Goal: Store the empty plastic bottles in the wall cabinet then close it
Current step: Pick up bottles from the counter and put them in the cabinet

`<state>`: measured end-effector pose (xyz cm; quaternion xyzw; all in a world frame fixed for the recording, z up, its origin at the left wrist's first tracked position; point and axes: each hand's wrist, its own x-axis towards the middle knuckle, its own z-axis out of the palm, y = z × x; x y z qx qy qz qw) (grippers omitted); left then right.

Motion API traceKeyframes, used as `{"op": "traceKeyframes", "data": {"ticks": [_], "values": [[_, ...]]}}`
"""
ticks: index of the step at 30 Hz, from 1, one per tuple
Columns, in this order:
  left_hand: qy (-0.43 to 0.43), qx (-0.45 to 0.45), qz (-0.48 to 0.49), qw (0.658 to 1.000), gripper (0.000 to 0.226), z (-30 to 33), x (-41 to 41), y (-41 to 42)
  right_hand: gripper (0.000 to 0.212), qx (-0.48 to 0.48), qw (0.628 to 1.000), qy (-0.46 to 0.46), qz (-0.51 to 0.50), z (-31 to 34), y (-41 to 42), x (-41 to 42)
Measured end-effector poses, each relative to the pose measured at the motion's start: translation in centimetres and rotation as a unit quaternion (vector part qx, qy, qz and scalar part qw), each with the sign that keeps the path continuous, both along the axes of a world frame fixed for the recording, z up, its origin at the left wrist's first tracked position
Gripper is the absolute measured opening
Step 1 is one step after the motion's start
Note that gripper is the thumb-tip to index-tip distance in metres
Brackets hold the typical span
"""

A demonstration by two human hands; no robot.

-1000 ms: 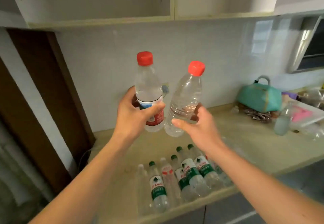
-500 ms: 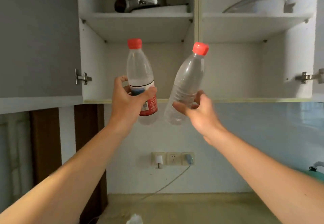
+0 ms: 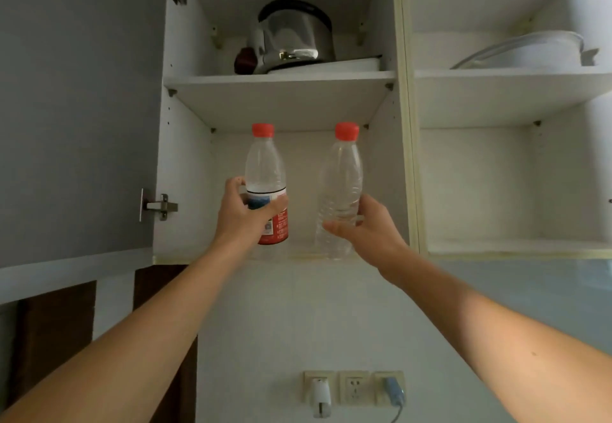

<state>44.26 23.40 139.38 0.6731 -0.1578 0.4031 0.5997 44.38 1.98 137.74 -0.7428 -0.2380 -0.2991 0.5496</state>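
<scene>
Left hand point(image 3: 246, 215): fingers wrapped round the red-labelled bottle point(image 3: 266, 187), upright. Right hand point(image 3: 366, 225): gripping the unlabelled clear bottle point(image 3: 340, 191), upright, just beside the first, apart. Both bottles at the front edge of the wall cabinet point(image 3: 281, 98), lower left compartment; steel pot point(image 3: 294, 37) on the shelf above

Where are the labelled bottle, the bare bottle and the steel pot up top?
labelled bottle point(image 3: 265, 164): head view, clear upper body.
bare bottle point(image 3: 341, 177): head view, ribbed middle.
steel pot point(image 3: 294, 37): head view, shiny side wall.
</scene>
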Motion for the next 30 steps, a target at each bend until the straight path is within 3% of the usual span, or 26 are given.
{"op": "traceKeyframes", "data": {"ticks": [10, 18, 23, 30], "values": [[0.095, 0.062, -0.077, 0.991, 0.052, 2.4, 8.0, 3.2, 0.022, -0.068, 0.992, 0.102, 0.029, 3.4, 3.3, 6.5], [0.119, 0.09, -0.076, 0.986, 0.048, 3.0, 13.9, 3.7, 0.029, -0.086, 0.983, 0.161, -0.006, 4.4, 4.9, 12.0], [0.106, 0.124, -0.045, 0.986, 0.043, 2.9, 15.8, 3.6, 0.057, -0.084, 0.98, 0.179, -0.037, 4.5, 5.7, 14.5], [0.133, 0.137, -0.046, 0.98, 0.05, 3.4, 16.2, 3.7, 0.058, -0.085, 0.978, 0.186, -0.04, 4.5, 5.7, 15.4]]}}
